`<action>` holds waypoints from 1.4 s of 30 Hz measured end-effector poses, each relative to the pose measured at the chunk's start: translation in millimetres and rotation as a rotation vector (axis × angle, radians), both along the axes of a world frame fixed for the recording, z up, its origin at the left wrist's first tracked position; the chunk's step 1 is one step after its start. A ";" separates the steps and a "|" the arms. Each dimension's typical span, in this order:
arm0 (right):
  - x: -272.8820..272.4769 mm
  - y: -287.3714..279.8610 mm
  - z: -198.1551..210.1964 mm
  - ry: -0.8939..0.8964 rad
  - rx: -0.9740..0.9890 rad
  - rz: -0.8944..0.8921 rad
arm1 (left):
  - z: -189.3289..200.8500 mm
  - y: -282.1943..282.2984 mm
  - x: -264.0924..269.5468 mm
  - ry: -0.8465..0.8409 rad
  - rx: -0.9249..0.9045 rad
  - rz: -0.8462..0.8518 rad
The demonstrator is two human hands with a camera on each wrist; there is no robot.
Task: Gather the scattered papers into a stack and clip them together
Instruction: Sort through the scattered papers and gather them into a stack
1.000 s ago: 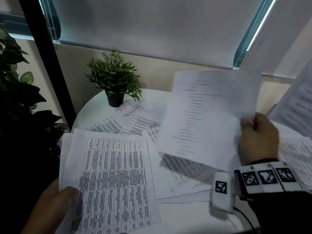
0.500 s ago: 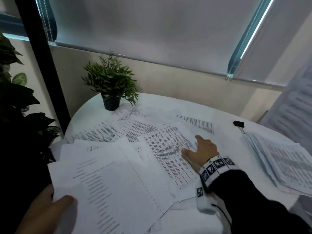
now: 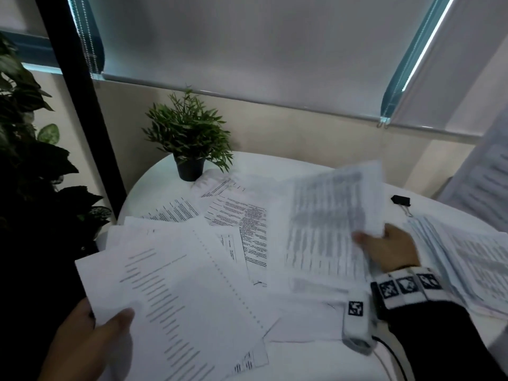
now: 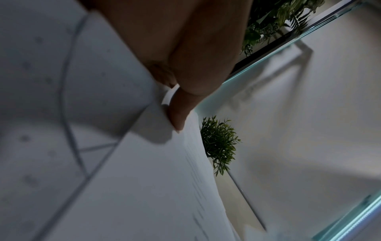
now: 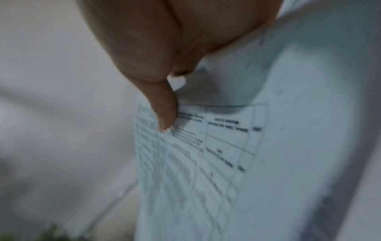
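The right hand (image 3: 390, 250) pinches a printed sheet (image 3: 330, 215); the pile (image 3: 176, 292) gripped by the left hand (image 3: 90, 336) lies toward eight o'clock (long axes roughly matching).

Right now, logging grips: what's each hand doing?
Left hand: grips the gathered papers by a corner.
Right hand: pinches one printed sheet, lifted.

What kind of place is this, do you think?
Probably an office corner: printed papers over a round white table, a binder clip, a small potted plant and lowered roller blinds.
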State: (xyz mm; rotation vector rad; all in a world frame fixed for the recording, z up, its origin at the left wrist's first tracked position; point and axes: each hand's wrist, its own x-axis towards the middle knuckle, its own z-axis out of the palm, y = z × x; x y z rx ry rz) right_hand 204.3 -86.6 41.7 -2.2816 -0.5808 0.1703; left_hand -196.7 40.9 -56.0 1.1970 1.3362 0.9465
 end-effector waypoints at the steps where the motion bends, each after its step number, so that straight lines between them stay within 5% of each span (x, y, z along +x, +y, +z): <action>1: -4.8 -7.0 9.4 -0.061 0.150 -0.033 | 0.6 -1.2 0.2 -0.047 -0.015 0.006; 4: -32.5 -21.4 40.0 -0.056 0.628 0.036 | 0.9 1.2 5.4 -0.071 -0.048 0.059; 7: -57.2 -15.0 52.8 0.209 0.889 0.226 | 8.9 -1.4 8.4 -0.007 -0.038 0.030; 15: -151.1 22.7 -4.9 0.175 0.067 0.646 | 9.0 -0.4 12.0 -0.433 -0.263 0.024; 18: -171.3 25.6 -7.5 0.277 -0.099 0.829 | 10.9 -6.7 14.9 -0.407 -0.272 -0.046; 20: -167.1 28.4 -1.7 0.317 -0.072 0.870 | 4.2 -5.6 11.8 -0.213 -0.134 -0.066; 24: -114.8 45.1 2.9 -0.124 -0.274 0.728 | 13.5 2.4 -5.0 0.005 -0.098 -0.047; 29: -103.6 49.3 -20.7 -0.344 -0.849 0.961 | 6.8 18.9 -31.9 0.073 0.000 0.012; 34: -116.8 57.2 -23.1 -0.496 -0.916 0.931 | -5.5 27.6 -49.0 0.108 0.048 -0.038; 39: -117.5 58.6 -25.6 -0.485 -0.933 0.925 | -24.6 35.4 -39.0 0.057 0.013 0.167; 42: -108.6 61.7 -18.0 -0.453 -0.924 0.971 | -11.4 28.6 -45.3 -0.012 -0.015 0.042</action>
